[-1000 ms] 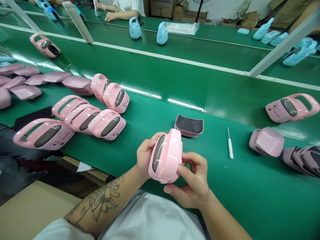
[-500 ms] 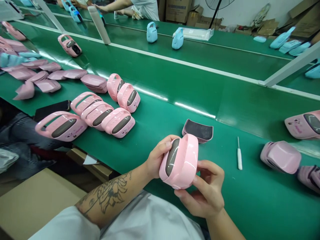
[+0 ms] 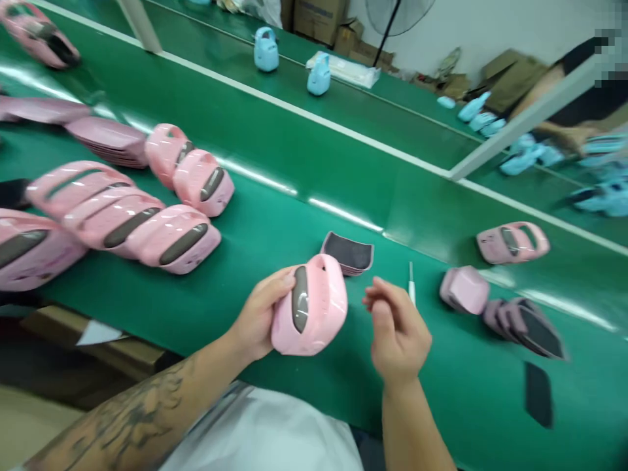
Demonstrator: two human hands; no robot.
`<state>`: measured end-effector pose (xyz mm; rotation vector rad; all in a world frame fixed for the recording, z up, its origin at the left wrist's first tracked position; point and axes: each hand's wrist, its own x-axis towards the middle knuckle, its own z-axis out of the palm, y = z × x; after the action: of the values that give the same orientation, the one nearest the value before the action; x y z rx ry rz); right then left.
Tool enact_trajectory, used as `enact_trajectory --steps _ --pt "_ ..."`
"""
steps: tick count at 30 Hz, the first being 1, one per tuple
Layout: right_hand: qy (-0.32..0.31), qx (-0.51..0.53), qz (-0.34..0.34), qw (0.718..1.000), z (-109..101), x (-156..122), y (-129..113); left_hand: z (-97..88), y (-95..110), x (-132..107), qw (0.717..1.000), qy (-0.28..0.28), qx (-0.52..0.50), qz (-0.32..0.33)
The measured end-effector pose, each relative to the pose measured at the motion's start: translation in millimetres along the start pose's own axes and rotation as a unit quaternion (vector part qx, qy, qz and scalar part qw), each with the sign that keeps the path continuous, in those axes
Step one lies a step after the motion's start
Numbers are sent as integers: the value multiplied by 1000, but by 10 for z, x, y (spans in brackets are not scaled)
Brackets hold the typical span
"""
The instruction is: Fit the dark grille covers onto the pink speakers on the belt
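My left hand (image 3: 260,311) is closed around the lower left side of a pink plastic casing (image 3: 318,314), with a loop handle and a dark glossy window. It is tilted above the green table. To its right, apart from it, is my right hand (image 3: 400,330), fingers loosely curled and nothing seen in them. Just beyond that hand lies a white-handled screwdriver (image 3: 411,291), partly hidden by it. Behind the casing rests a stack of curved panels (image 3: 348,254), a dark pad on the top one.
Several finished-looking pink casings (image 3: 176,239) stand at left, near stacked pink panels (image 3: 110,140). On the right are another pink casing (image 3: 510,243), pale pink shells (image 3: 466,291), dark-padded panels (image 3: 534,327) and a dark flat pad (image 3: 538,394). A person's arm (image 3: 564,137) reaches over blue parts across the bench.
My right hand has let go of the pink casing and moved right of it. The left hand still holds the casing. The view has swung to the right.
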<state>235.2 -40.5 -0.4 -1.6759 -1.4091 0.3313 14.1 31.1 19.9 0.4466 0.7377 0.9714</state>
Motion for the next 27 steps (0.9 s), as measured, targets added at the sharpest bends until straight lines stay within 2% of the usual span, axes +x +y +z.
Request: enact_trajectory --steps 1,2,5,9,11,13,15,17,19,20,23,27 --pt "2 -88 92 992 -106 115 91 -27 20 -7 1000 12 -5 -11" --pt "5 -151 151 977 -213 230 187 -57 38 -14 999 16 -10 -26" --pt "12 -226 230 947 -456 496 471 -131 75 -37 997 37 -30 -65" --pt "2 -200 269 942 -499 591 651 -174 79 -63 994 88 -1 -68" --pt "-15 -147 281 948 -451 521 574 -202 76 -69 992 105 60 -35" --pt "-47 -80 288 953 -384 363 389 -246 77 -78 978 129 160 33" --pt "-110 -1 280 954 -300 135 147 -299 78 -100 930 168 304 121" --pt "-220 100 247 938 -196 -105 -85 -351 73 -131 851 205 444 189" --pt "-296 139 190 926 -83 -289 -257 -396 60 -160 786 220 533 222" --pt "-315 132 160 926 -28 -348 -315 -417 54 -170 766 223 557 229" --pt "-317 73 105 940 103 -404 -402 -488 56 -166 737 223 592 239" --pt "-310 62 104 943 210 -332 -443 -585 137 -86 720 183 633 220"
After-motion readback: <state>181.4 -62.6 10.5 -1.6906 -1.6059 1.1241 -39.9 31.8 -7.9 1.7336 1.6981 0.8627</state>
